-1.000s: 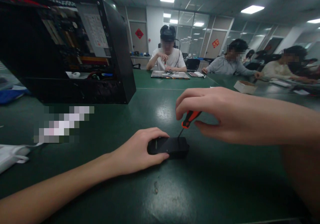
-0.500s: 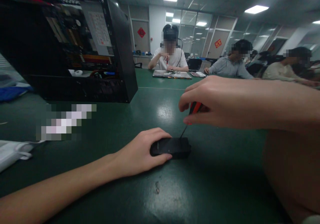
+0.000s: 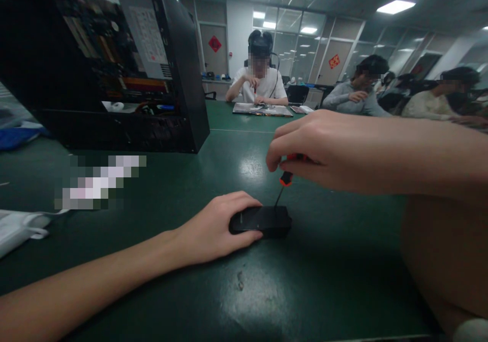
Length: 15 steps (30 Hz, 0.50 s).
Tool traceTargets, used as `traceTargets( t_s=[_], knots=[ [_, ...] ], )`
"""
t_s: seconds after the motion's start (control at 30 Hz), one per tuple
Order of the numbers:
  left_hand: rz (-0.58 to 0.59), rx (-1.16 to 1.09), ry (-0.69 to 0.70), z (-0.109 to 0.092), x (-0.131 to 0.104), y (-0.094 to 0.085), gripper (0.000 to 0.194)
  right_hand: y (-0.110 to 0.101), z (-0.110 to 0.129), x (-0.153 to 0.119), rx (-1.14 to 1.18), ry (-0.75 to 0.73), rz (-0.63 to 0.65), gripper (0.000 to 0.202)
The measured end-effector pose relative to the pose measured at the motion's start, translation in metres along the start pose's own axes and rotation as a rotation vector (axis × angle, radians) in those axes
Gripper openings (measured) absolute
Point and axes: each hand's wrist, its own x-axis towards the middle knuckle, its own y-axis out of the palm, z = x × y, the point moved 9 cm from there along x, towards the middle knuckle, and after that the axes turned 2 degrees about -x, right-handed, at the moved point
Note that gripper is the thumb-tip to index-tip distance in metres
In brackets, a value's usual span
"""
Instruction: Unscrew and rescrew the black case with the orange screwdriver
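Observation:
A small black oblong device (image 3: 267, 221) lies on the green table (image 3: 183, 301). My left hand (image 3: 224, 225) grips its left end, with the thumb along the near side and the fingers along the far side. Above and to the right, my right hand (image 3: 301, 146) is closed round the red and black handle of a screwdriver (image 3: 285, 178). The thin shaft slants down and its tip meets the top of the device near the right end. Part of the handle is hidden by my fingers.
An open black computer case (image 3: 183, 78) stands at the back left. A white object (image 3: 19, 232) with a cable lies at the left edge. Across the table a person (image 3: 276, 85) works over a flat board (image 3: 244, 109); more people sit at the right.
My right hand has shifted slightly left and turned on the screwdriver, so more of the handle's lower end shows. My left hand still holds the device. A person at the right has raised a hand.

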Motion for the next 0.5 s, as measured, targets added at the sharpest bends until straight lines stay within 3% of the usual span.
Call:
traceTargets(
  t_s=[0.1, 0.23, 0.37, 0.5],
  knots=[
    [-0.003, -0.005, 0.001, 0.0, 0.0, 0.0, 0.037, 0.013, 0.021, -0.001, -0.049, -0.181, 0.208, 0.036],
    [-0.009, 0.0, 0.005, -0.001, -0.001, -0.001, 0.035, 0.008, 0.021, 0.004, -0.109, -0.146, 0.151, 0.012],
    [0.0, 0.005, 0.0, -0.001, -0.001, 0.0, 0.036, 0.01, 0.017, 0.004, -0.145, -0.107, 0.144, 0.02],
    [0.0, 0.01, 0.0, -0.001, -0.001, 0.0, 0.038, 0.01, 0.022, 0.002, -0.082, -0.184, 0.161, 0.037]
  ],
)
